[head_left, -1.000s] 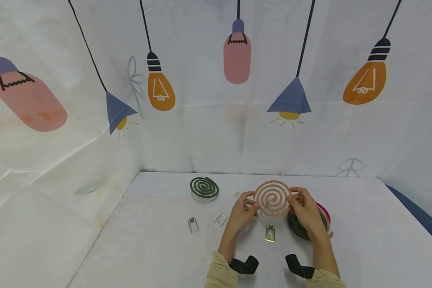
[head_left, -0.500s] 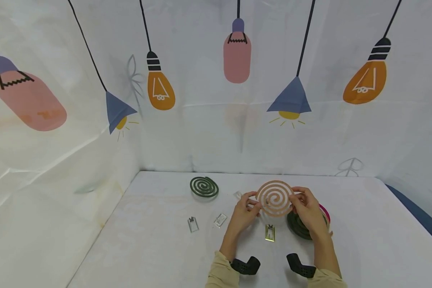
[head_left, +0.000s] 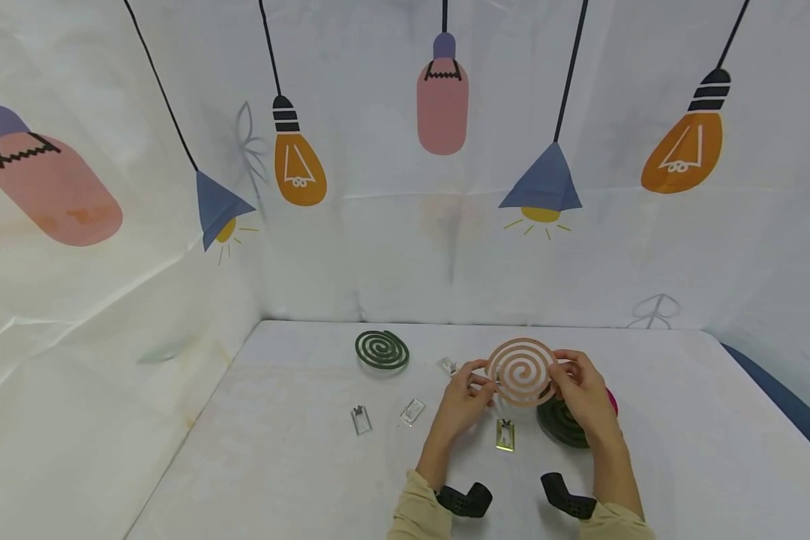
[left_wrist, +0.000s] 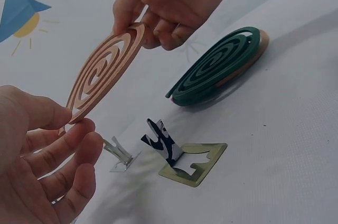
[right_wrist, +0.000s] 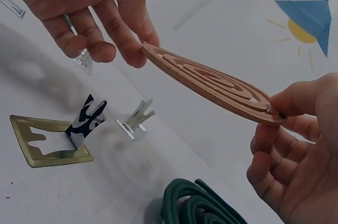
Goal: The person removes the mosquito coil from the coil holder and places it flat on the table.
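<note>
Both hands hold a tan mosquito coil (head_left: 523, 373) up above the table, one at each side. My left hand (head_left: 464, 401) pinches its left rim between thumb and fingers; my right hand (head_left: 583, 394) pinches the right rim. In the left wrist view the coil (left_wrist: 105, 71) is tilted, its spiral gaps visible. A brass-coloured coil stand (head_left: 505, 435) lies below, its patterned prongs bent upward. Beneath the right forearm sits a stack of coils with a dark green coil (head_left: 562, 426) on top, partly hidden by that hand.
A single green coil (head_left: 382, 350) lies at the back left. Silver stands are scattered left of the hands: one (head_left: 361, 421) farthest left, another (head_left: 412, 412) nearer, and a third (head_left: 448, 365) behind the left hand. A white printed sheet (head_left: 378, 255) rises behind the table.
Both hands have shifted slightly to the right, carrying the tan coil with them. The stands, the single green coil and the stack stay in place.
</note>
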Demonstrator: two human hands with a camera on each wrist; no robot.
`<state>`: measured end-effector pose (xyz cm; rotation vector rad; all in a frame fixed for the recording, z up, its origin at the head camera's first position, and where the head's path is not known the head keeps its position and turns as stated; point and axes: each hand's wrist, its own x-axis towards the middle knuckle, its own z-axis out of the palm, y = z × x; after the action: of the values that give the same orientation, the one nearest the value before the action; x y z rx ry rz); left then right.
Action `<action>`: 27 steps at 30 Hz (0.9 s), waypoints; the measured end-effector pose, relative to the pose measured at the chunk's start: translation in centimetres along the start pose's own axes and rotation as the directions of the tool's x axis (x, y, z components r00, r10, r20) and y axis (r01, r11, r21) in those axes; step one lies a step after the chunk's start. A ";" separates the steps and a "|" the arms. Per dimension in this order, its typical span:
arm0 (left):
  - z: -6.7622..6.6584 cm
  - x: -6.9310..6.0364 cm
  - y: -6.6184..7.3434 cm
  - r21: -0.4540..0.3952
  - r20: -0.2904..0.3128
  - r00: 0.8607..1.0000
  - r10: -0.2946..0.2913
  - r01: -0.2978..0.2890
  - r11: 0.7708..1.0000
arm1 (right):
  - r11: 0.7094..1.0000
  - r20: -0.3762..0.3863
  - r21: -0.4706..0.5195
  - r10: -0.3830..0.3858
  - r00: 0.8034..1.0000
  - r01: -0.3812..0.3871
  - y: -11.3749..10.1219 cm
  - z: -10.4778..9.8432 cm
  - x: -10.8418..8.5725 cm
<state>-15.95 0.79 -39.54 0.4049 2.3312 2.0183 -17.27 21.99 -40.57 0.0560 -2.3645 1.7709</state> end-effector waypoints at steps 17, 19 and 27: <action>1.3 1.6 -3.9 0.043 0.020 1.000 0.008 -0.008 0.999 | 0.998 -0.017 -0.046 0.034 0.999 -0.035 -0.2 -0.9 -0.2; 1.5 1.5 -3.8 0.028 0.021 1.000 0.015 -0.016 0.999 | 0.998 -0.022 -0.047 0.034 0.999 -0.035 -0.2 -0.9 -0.2; 1.7 1.5 -3.7 0.073 0.040 0.999 0.026 -0.029 0.997 | 0.998 -0.038 -0.049 0.035 0.999 -0.036 0.0 -1.2 -0.3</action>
<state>-17.69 2.26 -43.19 0.4777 2.3952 1.9228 -16.82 23.07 -40.33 -0.0260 -2.3961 1.7122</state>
